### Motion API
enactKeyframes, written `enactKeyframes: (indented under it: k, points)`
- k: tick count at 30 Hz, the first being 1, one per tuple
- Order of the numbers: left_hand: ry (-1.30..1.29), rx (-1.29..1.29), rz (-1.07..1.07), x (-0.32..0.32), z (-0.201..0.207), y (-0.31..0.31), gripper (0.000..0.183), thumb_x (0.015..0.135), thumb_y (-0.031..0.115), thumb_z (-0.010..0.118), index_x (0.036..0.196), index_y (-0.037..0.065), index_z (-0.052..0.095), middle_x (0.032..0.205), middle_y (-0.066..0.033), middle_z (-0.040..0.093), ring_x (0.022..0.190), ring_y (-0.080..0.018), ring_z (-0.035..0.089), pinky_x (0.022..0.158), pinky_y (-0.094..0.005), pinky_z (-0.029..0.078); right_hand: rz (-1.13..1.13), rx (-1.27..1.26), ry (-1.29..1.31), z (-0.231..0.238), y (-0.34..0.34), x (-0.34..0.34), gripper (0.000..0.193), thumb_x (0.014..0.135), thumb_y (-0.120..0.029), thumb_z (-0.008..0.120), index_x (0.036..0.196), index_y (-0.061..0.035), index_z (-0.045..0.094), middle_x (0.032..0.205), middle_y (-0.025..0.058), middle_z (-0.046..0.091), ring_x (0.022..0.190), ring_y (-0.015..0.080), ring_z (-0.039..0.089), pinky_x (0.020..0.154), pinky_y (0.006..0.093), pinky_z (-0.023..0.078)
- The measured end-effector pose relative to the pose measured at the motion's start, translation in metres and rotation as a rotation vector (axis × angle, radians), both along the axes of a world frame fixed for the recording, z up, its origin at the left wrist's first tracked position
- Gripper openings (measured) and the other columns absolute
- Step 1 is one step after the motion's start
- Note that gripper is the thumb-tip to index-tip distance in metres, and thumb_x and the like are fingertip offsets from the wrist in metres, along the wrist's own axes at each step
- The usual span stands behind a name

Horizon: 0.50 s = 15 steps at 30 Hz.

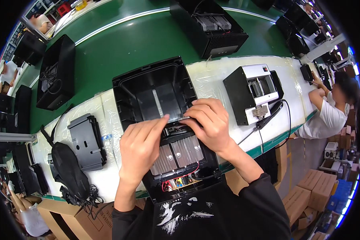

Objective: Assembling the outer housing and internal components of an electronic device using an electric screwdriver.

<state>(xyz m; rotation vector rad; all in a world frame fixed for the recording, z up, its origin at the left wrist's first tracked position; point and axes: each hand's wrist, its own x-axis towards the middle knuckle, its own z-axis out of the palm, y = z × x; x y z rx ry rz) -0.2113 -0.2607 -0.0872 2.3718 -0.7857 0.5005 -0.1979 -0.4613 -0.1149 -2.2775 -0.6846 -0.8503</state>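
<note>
The open black casing (134, 94) lies mid-view on the white-covered table (206, 80), its hollow shell toward 11 o'clock, its finned metal blocks (162, 160) toward 6. The left hand (140, 146) and right hand (212, 124) bend over its middle, fingertips drawn together; whether either grips a part, I cannot tell. The casing looks stiff, smooth and fairly heavy, probably best held by its outer walls at 10 and 5 o'clock, clear of the fragile-looking red wires (164, 186) near 6.
</note>
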Motion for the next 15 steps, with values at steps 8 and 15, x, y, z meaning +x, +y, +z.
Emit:
enactKeyframes:
  k: [8,15]
  points:
    - [0.195,0.019,-0.026,-0.003,-0.014,0.002,0.031,0.072,-0.005,0.055,0.102,0.002,0.063,0.088,-0.0117,0.064,0.079,-0.0263,0.060,0.071,-0.0351,0.046,0.002,-0.039,0.205,-0.001,0.000,0.001,0.019,0.057,-0.008,0.075,0.073,-0.0058,0.063,0.090,0.0036,0.062,0.090,0.0256,0.056,0.076,0.0352,0.046]
    - [0.227,0.000,-0.011,-0.004,-0.014,0.000,0.023,0.075,0.002,0.057,0.097,0.001,0.064,0.086,-0.0114,0.065,0.077,-0.0274,0.060,0.070,-0.0358,0.045,-0.231,0.291,-0.009,0.017,-0.056,-0.026,0.033,0.070,-0.009,0.073,0.100,-0.0011,0.061,0.095,0.0097,0.062,0.086,0.0204,0.060,0.076,0.0309,0.047]
